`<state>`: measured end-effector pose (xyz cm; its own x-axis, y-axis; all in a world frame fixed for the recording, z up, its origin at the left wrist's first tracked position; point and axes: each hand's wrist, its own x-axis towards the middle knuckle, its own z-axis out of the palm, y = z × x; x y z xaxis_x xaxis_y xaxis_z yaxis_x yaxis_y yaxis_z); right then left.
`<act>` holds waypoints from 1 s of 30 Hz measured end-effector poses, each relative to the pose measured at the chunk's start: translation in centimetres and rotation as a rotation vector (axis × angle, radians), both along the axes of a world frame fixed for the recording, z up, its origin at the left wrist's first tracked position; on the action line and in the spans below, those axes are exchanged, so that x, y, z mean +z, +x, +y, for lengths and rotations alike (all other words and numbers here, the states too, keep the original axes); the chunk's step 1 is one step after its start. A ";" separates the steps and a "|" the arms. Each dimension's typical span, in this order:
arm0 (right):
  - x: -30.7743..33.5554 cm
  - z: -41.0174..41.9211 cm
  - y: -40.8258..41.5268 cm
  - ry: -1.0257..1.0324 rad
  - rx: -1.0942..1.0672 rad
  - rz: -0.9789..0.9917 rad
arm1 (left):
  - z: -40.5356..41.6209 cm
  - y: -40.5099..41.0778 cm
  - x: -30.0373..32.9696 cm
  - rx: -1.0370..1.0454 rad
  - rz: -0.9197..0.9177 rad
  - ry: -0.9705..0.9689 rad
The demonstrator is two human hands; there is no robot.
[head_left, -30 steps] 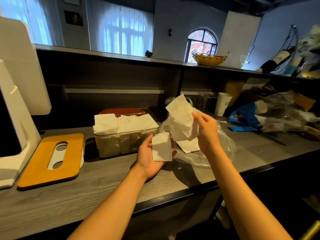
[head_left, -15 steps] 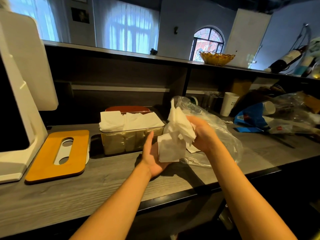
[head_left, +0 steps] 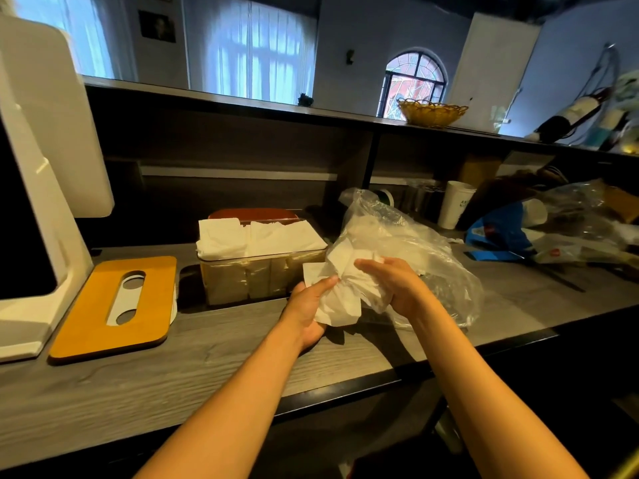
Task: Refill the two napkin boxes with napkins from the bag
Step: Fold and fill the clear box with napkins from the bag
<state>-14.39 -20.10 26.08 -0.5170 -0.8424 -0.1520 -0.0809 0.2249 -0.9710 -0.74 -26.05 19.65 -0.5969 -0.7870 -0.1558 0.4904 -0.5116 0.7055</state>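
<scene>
Head view, first voice: Your left hand [head_left: 307, 307] sits palm up under a crumpled wad of napkins [head_left: 340, 293], just in front of the clear box [head_left: 257, 271]. How are the fingers?

Second voice: Your left fingers [head_left: 323, 283] curl up round the wad's near side, the thumb lying along its top edge, so you grip it from below. Your right hand [head_left: 397, 288] comes over the wad from the right, knuckles up, fingers bent onto the paper; you hold the same wad with both hands.

First voice: And the bag [head_left: 408, 250]?

Second voice: It lies crumpled on the counter [head_left: 207, 354], right behind your right hand and touching it. White paper shows through the plastic.

First voice: The boxes?

Second voice: The clear box stands left of your hands, lid off, with napkins heaped above its rim. A red box [head_left: 254, 214] stands right behind it, mostly hidden. The orange lid [head_left: 114, 305] with its slot lies flat farther left, apart from the box.
</scene>
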 end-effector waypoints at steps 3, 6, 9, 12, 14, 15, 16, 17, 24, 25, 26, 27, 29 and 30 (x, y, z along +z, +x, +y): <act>0.3 0.4 -0.5 -0.149 -0.093 -0.020 | 0.1 0.2 0.2 0.029 -0.019 0.031; -0.1 0.9 -1.1 -0.250 -0.144 -0.067 | 0.1 0.4 0.4 0.027 -0.010 0.044; -1.0 1.4 -1.3 -0.287 -0.177 -0.040 | 0.2 0.6 0.6 0.009 0.036 0.047; -2.2 2.1 -1.1 -0.260 -0.145 -0.082 | 0.3 0.9 0.9 0.015 0.063 0.066; -2.6 2.5 -0.6 -0.222 -0.083 -0.042 | 0.1 0.8 0.8 0.062 0.036 0.066; -2.6 2.7 -0.3 -0.213 -0.046 -0.008 | 0.2 0.8 0.8 0.083 0.024 0.065; -2.6 2.8 0.1 -0.217 -0.012 0.033 | 0.2 0.7 0.8 0.102 0.015 0.060; -2.4 2.9 0.5 -0.230 0.005 0.071 | 0.3 0.6 0.8 0.119 0.011 0.055; -0.9 2.9 1.7 -0.243 0.022 0.215 | 0.8 0.5 1.0 0.215 -0.012 0.020; -0.9 2.9 1.9 -0.177 0.067 0.287 | 0.9 0.4 1.1 0.219 -0.014 0.019; -1.0 2.8 2.2 -0.122 0.105 0.359 | 0.9 0.4 1.1 0.224 -0.016 0.012; -1.2 2.7 2.4 -0.097 0.125 0.411 | 1.0 0.4 1.1 0.221 -0.014 0.010; -1.2 2.7 2.7 -0.105 0.107 0.468 | 1.2 0.5 1.2 0.213 -0.007 0.017; -0.9 2.7 2.5 -0.120 0.081 0.490 | 1.2 0.5 1.3 0.208 0.003 0.020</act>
<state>-11.85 -17.42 25.19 -0.4351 -0.8796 0.1924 -0.5457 0.0877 -0.8334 -0.21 -24.82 20.97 -0.4220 -0.8903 -0.1710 0.5894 -0.4127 0.6945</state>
